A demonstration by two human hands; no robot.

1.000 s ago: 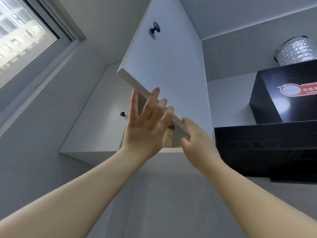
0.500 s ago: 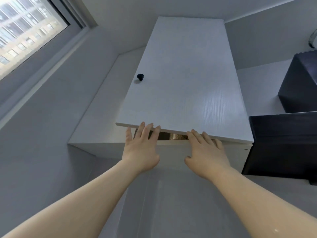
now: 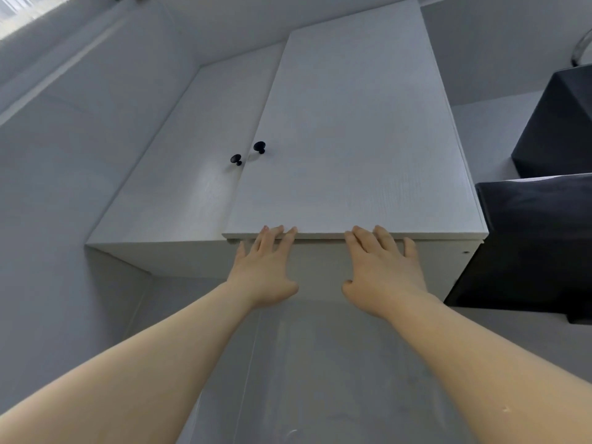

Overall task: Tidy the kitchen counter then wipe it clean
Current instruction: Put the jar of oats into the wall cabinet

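Cabinet door point(image 3: 352, 139) nearly shut; thin gap seen at bottom edge. Left grip point(image 3: 266, 270) & right grip point(image 3: 382, 272) laid flat, fingers straight, nothing held, pressed on that edge. Even push w/ both palms advised, fingertips kept clear of gap. Door is a flat white slab, matte wood-grain laminate, w/ round black knob point(image 3: 259, 146). The tabletop is not in view.

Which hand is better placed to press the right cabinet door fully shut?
Left, probably. The left hand touches the door at its lower edge, nearer the knob and free side; the right hand sits closer to the likely hinge side.
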